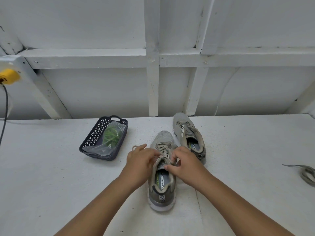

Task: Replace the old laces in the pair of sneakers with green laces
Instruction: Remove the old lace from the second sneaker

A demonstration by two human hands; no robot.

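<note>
White desk [51, 176] carries a dark basket [88, 147] containing bagged green laces [111, 136]. Near sneaker [162, 169] stands centre, heel toward the person; second sneaker [189, 135], unlaced, just beyond. Left hand [140, 160] and right hand [185, 165] both pinch the old lace [162, 150] at the eyelets. Removed lace [306, 174] lies far right.

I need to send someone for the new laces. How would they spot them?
On the white table, left of the two sneakers, sits a dark basket. Inside lies a clear plastic bag holding the green laces, the only green bundle there.
</note>
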